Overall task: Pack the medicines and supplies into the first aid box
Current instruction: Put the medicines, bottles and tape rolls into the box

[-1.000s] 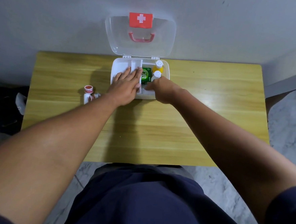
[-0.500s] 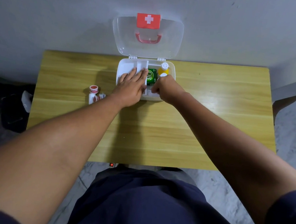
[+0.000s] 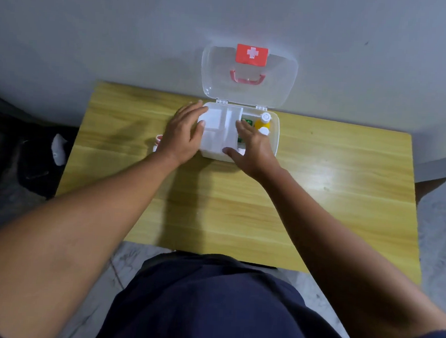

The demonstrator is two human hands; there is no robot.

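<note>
1. The white plastic first aid box [image 3: 274, 135] with its clear lid [image 3: 249, 75] standing open is sitting at the far edge of the wooden desk [image 3: 320, 202], directly in front of both hands.
2. The left hand [image 3: 183, 134] is lying open, fingers spread, against the left side of the white divided tray [image 3: 219, 129] inside the box.
3. The right hand [image 3: 252, 147] is also open and is resting on the right edge of this tray, gripping nothing firmly.
4. A yellow bottle with a white cap [image 3: 263, 121] and a green package [image 3: 246, 122] are already lying in the box, just beyond the right fingers.
5. A small white bottle with a red cap [image 3: 158, 139] is waiting on the desk, just to the left of the left wrist and partly hidden; this hand is clearly nearer for the next pick.
</note>
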